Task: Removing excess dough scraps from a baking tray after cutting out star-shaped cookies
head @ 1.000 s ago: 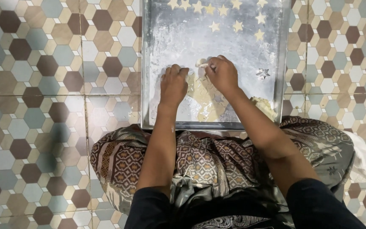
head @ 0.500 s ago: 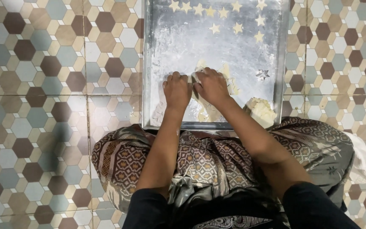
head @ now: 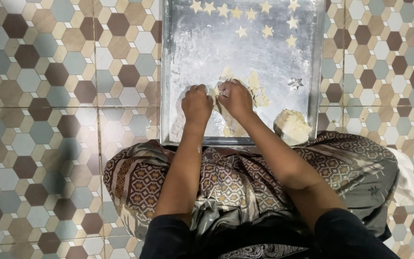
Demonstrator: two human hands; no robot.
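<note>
Dough scraps (head: 254, 91) lie at frame centre on the floured metal tray (head: 207, 48). The left hand (head: 196, 103) and right hand (head: 235, 98) sit side by side, fingers curled, pinching a scrap between them. A dough ball (head: 292, 126) rests at the tray's lower right corner. Cut star shapes (head: 245, 17) line the top. A star cutter (head: 295, 83) lies right of centre.

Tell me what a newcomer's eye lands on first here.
First, both hands, left hand and right hand, meeting over dough scraps in the middle of a floured metal tray. Next, the star-shaped dough cutouts at the tray's far edge, and the dough lump at its near right corner.
</note>
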